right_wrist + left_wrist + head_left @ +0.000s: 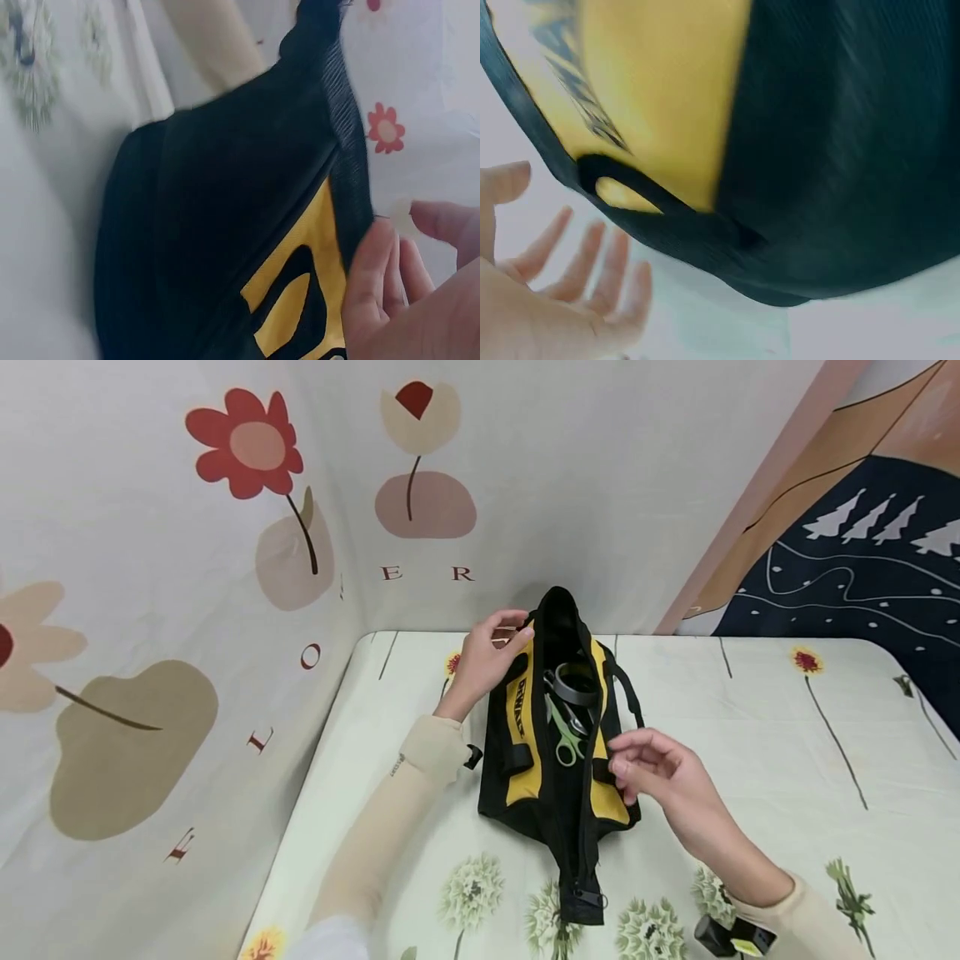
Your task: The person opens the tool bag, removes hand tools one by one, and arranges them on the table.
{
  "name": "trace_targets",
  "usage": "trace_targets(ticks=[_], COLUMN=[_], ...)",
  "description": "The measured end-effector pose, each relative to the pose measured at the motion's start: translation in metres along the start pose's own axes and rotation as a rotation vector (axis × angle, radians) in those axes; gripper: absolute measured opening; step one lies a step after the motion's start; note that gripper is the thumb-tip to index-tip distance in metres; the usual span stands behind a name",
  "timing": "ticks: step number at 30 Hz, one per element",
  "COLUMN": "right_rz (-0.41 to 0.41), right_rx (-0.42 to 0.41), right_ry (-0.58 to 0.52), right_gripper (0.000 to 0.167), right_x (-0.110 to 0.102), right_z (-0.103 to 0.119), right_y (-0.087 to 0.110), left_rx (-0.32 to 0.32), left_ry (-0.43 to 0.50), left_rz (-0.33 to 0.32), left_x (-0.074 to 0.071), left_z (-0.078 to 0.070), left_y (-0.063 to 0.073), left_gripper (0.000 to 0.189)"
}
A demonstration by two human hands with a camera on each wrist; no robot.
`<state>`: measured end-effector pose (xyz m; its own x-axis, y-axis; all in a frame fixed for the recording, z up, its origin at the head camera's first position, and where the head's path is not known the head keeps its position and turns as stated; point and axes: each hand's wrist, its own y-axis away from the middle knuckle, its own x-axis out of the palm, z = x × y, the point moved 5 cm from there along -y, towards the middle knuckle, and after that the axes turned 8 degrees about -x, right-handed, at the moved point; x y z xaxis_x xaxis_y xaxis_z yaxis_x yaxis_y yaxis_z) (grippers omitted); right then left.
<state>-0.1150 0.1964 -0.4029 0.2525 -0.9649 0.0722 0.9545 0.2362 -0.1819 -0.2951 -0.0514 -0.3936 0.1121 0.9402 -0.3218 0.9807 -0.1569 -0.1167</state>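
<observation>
Left hand (486,662) and right hand (663,772) relaxed, gripping nothing; black-yellow bag (543,760) between them.

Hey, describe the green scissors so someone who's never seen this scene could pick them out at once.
On the flower-printed table stands a black-and-yellow bag with its top open. Look inside, just nearer the camera wearer than the grey roll. The scissors show green finger loops, the only green among the bag's visible contents.
</observation>
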Motion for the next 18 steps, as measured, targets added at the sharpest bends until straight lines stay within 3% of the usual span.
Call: trace_targets(ticks=[4,8,13,18], right_rz=[-0.112,-0.170,-0.157,-0.139], right_rx=[-0.091,-0.155,-0.172,-0.163], right_ry=[0.059,0.206,0.360,0.404], right_gripper=[0.022,0.028,0.040,0.047], right_x=[0.002,0.010,0.024,0.026], right_z=[0.002,0.003,0.003,0.003], right_y=[-0.010,-0.016,-0.022,-0.022], left_rx=[-0.037,-0.103,-0.105,-0.057], left_ry=[-0.066,-0.199,-0.315,-0.293], left_rz=[0.009,0.085,0.182,0.248], left_x=[0.007,0.018,0.022,0.013], left_z=[-0.016,-0.026,-0.032,-0.035], left_y=[0.018,0.034,0.046,0.054], left_gripper=[0.059,0.081,0.089,0.079])
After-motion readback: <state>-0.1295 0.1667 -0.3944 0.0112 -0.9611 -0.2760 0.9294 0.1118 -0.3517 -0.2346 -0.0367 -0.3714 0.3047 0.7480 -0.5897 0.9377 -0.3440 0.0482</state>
